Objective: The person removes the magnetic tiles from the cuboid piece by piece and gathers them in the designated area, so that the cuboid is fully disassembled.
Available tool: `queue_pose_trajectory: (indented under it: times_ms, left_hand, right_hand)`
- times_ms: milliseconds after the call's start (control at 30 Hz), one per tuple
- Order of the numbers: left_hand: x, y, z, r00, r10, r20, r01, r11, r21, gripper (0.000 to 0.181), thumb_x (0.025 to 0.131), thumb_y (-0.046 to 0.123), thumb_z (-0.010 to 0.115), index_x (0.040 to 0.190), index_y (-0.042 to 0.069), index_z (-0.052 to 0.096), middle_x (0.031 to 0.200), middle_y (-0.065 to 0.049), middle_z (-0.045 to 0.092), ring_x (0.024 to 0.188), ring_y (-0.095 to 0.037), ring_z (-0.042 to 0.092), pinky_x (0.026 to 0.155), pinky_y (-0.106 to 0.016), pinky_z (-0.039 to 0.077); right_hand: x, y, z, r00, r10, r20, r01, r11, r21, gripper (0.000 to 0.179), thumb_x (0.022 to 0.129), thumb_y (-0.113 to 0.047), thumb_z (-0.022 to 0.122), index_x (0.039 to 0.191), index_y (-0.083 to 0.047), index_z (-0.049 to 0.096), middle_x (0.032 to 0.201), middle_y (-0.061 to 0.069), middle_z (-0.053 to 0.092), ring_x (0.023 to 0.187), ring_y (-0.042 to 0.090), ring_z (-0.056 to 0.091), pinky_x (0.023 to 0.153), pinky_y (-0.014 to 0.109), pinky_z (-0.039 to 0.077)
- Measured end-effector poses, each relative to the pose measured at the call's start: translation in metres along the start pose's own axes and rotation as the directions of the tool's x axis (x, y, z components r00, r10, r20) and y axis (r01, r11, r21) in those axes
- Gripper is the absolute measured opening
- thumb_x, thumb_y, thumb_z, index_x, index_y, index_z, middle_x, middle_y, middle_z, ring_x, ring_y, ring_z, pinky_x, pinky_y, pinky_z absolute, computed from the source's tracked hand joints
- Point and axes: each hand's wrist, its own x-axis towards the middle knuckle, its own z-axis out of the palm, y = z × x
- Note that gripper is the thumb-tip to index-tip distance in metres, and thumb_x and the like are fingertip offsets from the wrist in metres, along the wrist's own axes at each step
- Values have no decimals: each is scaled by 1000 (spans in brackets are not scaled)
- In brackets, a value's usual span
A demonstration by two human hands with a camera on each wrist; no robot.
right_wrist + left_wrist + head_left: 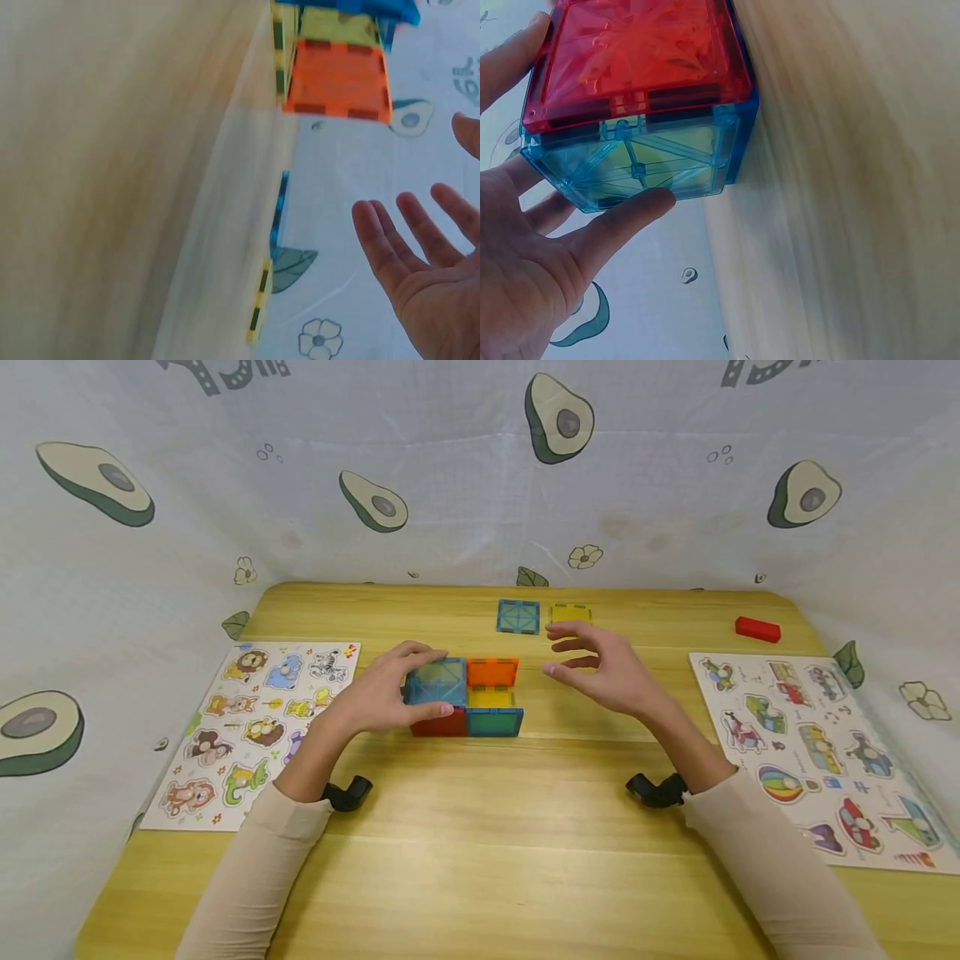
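A two-cell box of translucent magnetic tiles stands on the table. Its left cell has a blue top tile (438, 681) and a red front tile (637, 56). The right cell has no top, with an orange tile (492, 672) behind, a teal tile (493, 722) in front and a yellow tile (491, 697) inside. My left hand (390, 689) holds the left cell, thumb at the top front edge and other fingers round the back left. Right of the box, my right hand (603, 664) hovers with loosely bent fingers (375, 240), holding nothing.
A flat blue tile (517, 617) and a flat yellow tile (570, 612) lie at the back. A red block (757, 629) sits back right. An animal puzzle board (255, 727) flanks the left side, a vehicle puzzle board (817, 760) the right.
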Motion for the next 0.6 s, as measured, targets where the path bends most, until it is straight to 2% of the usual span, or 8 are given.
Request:
queue_pose_trajectory:
  times_ms: [267,400,600]
  left_hand:
    - [2,0,1,1000,-16,10,16,1000,-8,80,91,54,73,159,25,42,164,-10,38,149,-42,37,116,-69,31]
    - [2,0,0,1000,-15,13,15,1000,-10,80,91,54,72,160,26,40,165,-10,36,151,-42,35,117,-69,30]
    - [2,0,1,999,-28,18,28,1000,-6,80,91,54,72,160,27,40,165,-11,36,150,-43,35,117,-70,30]
  right_hand:
    - [-14,-11,20,997,-45,57,44,999,14,54,94,-24,78,144,-17,58,143,8,61,124,34,64,102,51,55]
    - [-17,-15,30,992,-78,100,77,997,22,54,94,-24,78,143,-13,59,142,8,63,122,33,66,100,49,56]
    - [-19,-19,42,981,-124,147,117,991,58,50,93,-24,78,141,-16,62,138,12,66,119,31,68,96,43,59]
